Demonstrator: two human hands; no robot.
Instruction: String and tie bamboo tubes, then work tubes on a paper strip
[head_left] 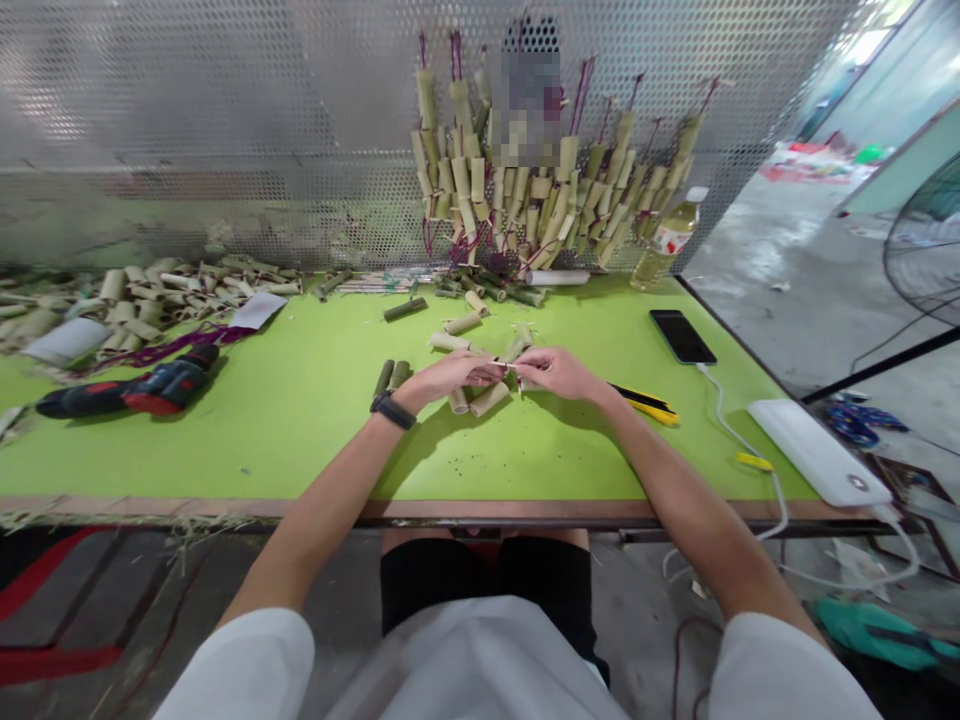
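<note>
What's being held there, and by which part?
A thin pale stick: the right grip pinches its right end; the left grip is at its other end, its exact hold unclear.

A power drill, cut bamboo and a seemingly concrete floor mark a workshop.

Both arms extend forward and converge at the centre, forearms angled inward. The left arm runs up and to the right; its wrist carries a dark band. The left hand is held low, back uppermost, fingers pointing toward the right; its grip is not clearly visible. The right arm mirrors this line. The right hand is bent inward, thumb and fingertips pinched together. The fingertips of both hands lie close to each other. White sleeves cover the upper arms.
</note>
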